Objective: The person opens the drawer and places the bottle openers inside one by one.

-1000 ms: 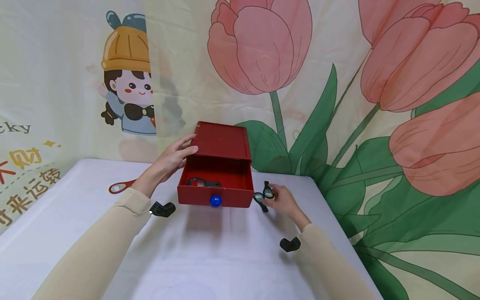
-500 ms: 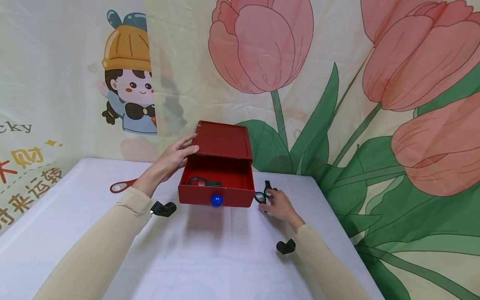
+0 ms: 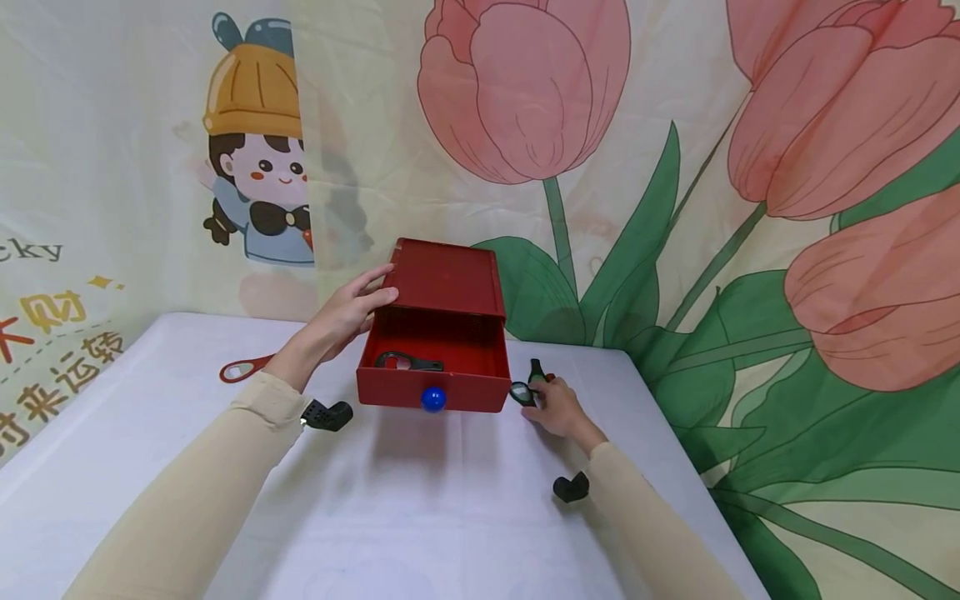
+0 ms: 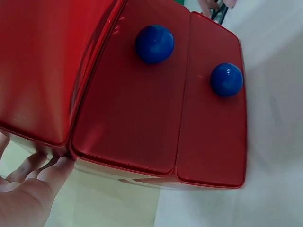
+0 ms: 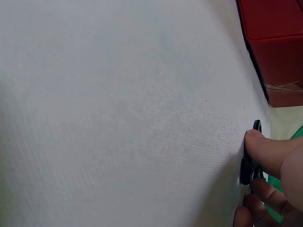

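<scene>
A red box (image 3: 448, 283) stands at the back of the white table with its drawer (image 3: 431, 392) pulled out; the drawer has a blue knob (image 3: 432, 399). A black bottle opener (image 3: 405, 362) lies inside the drawer. My left hand (image 3: 351, 312) rests with straight fingers on the box's left side; in the left wrist view the fingers (image 4: 33, 182) touch the red box (image 4: 128, 109) at its corner. My right hand (image 3: 557, 408) pinches a second black opener (image 3: 522, 390) on the table beside the drawer's right front corner. The thumb (image 5: 270, 150) presses on this opener (image 5: 246, 163).
A red bottle opener (image 3: 242, 370) lies on the white table (image 3: 420, 517) to the left, behind my left forearm. The left wrist view shows two blue knobs (image 4: 154, 43) on the box's front. A printed cloth backdrop hangs close behind the table, whose right edge is near my right arm.
My right hand has slid a little left toward the drawer's corner and its fingers have closed round the black opener. The left hand and the box have stayed put.
</scene>
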